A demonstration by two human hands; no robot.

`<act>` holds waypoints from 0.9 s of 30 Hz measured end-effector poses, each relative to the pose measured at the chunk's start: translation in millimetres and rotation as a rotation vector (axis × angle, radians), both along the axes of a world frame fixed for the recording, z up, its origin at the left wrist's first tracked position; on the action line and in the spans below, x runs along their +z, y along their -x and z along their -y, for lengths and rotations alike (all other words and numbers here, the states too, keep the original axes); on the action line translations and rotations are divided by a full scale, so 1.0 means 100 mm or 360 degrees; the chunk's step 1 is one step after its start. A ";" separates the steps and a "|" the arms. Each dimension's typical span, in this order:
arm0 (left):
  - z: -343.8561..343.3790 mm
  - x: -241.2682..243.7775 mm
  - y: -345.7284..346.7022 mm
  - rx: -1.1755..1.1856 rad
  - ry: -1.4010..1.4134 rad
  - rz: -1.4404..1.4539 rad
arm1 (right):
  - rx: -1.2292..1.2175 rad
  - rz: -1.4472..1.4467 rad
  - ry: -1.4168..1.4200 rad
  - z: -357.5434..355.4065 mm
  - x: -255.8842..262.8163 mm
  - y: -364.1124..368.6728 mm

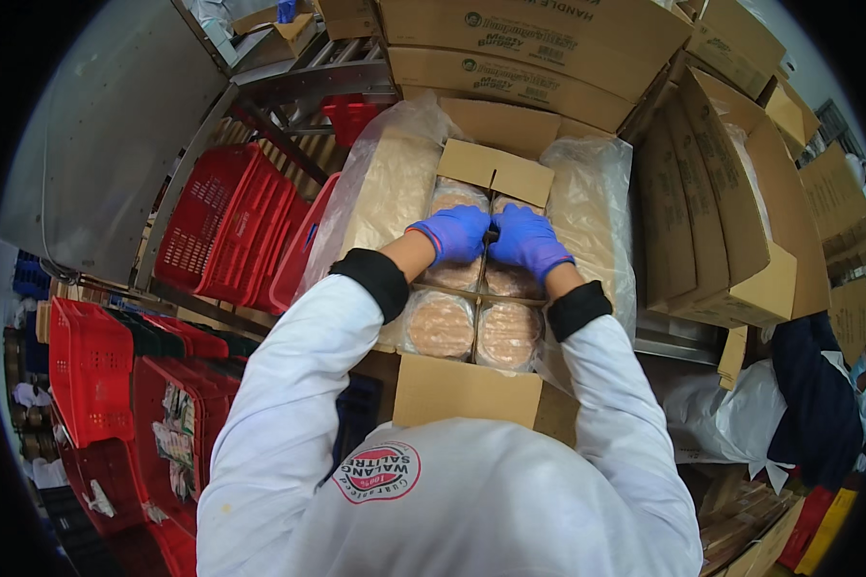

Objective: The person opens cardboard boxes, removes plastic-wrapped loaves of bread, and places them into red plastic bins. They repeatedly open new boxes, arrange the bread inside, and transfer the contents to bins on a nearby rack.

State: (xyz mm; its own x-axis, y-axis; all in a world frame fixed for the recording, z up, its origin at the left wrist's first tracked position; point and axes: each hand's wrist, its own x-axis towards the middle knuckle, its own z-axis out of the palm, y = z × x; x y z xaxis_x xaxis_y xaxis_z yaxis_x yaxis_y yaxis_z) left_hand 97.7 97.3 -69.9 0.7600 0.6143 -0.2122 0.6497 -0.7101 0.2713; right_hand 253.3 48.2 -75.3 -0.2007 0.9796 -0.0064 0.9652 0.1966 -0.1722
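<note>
Before me stands an open cardboard carton (466, 391), lined with clear plastic film (590, 209) that drapes over its side flaps. Cardboard dividers (482, 285) split it into compartments holding several plastic-wrapped stacks of round burger patties (440, 322). My left hand (460, 232), in a blue glove, lies over the carton's middle with curled fingers at the central divider. My right hand (525, 238), gloved alike, meets it there from the other side. The fingertips nearly touch around a divider's edge; whether either hand grips it is hidden. A raised cardboard piece (496, 170) stands just beyond my hands.
Red plastic crates (220, 223) stand at the left, with more crates (90, 371) below them. Printed cartons (505, 72) are stacked beyond the open one. Several cartons (736, 209) lean together at the right. A roller conveyor (332, 54) is at the upper left. White plastic bags (729, 411) are at the lower right.
</note>
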 end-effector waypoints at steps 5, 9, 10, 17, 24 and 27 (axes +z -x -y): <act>-0.35 -0.19 0.09 0.0408 -0.0081 0.1005 | -0.0239 -0.0372 -0.0238 -0.31 -0.08 -0.23; -0.13 -0.36 -0.10 0.0574 -0.0618 0.0503 | -0.0358 -0.0033 -0.0508 -0.33 -0.32 -0.12; -0.28 -0.28 -0.13 0.0586 -0.0535 0.0471 | -0.0389 -0.0101 -0.0452 -0.46 -0.27 -0.13; -0.05 -0.45 -0.10 0.0541 -0.0578 0.0336 | -0.0386 0.0011 -0.0309 -0.29 -0.44 -0.06; -0.10 -0.38 -0.12 0.0425 -0.0692 0.0333 | -0.0410 -0.0044 -0.0513 -0.18 -0.46 -0.03; -0.18 -0.33 -0.07 0.0422 -0.0517 0.0308 | -0.0400 -0.0216 -0.0301 -0.22 -0.14 -0.02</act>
State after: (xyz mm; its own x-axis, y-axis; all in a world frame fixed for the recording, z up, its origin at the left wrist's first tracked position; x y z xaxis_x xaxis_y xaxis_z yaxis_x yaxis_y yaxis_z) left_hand 104.8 115.5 -102.6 0.5742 0.8042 0.1535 0.7799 -0.5943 0.1964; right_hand 255.5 70.4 -89.2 0.0605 0.9799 0.1903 0.9583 -0.0037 -0.2856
